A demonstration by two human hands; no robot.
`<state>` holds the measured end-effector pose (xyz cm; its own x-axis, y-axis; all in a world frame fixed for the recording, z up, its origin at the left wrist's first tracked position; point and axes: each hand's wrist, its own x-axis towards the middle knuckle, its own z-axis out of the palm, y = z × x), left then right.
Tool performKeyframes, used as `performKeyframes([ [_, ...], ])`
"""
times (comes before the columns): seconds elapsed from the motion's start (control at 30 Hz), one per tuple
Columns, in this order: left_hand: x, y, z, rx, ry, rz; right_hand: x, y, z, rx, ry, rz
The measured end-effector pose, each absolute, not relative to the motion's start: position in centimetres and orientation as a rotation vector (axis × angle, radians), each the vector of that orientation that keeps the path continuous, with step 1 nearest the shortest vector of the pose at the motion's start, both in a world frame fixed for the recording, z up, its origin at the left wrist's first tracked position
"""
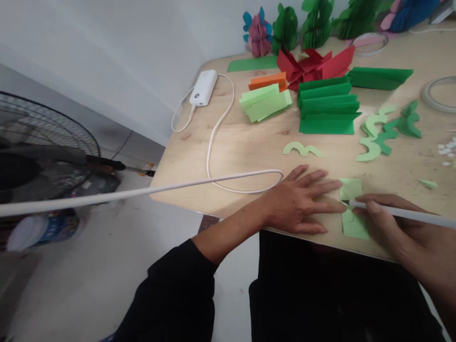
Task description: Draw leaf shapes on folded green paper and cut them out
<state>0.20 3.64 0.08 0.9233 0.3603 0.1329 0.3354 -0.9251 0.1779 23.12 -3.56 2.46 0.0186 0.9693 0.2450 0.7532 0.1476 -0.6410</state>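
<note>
A light green paper piece point(353, 228) with thin curved lines on it lies near the table's front edge. My left hand point(302, 202) rests flat on the wood with its fingers spread, and two fingertips touch the paper's left edge. A white pen point(409, 214) is held in my right hand point(406, 232), its dark tip on the paper near the left edge. Just above my left hand lies a wavy light green cutout point(302, 149). More wavy cutouts point(370, 148) in light and darker green lie beyond the paper.
Folded green point(329, 107), light green point(265, 103), orange point(267, 81) and red papers point(317, 66) stand farther back. A white cable point(213, 137) loops from a power bank point(204, 88) across the table's left part. Tape rolls point(440, 95) lie right; a fan point(46, 147) stands left.
</note>
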Motion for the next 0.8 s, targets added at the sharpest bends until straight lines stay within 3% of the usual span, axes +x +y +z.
performKeyframes([
  [0.37,0.21,3.62,0.32,2.931,0.534,0.240,23.06,-3.34,2.49,-1.604,-1.883,0.269],
  [0.8,0.19,3.63,0.05,2.924,0.536,0.261,23.64,-3.84,2.31,-1.647,-1.869,0.313],
])
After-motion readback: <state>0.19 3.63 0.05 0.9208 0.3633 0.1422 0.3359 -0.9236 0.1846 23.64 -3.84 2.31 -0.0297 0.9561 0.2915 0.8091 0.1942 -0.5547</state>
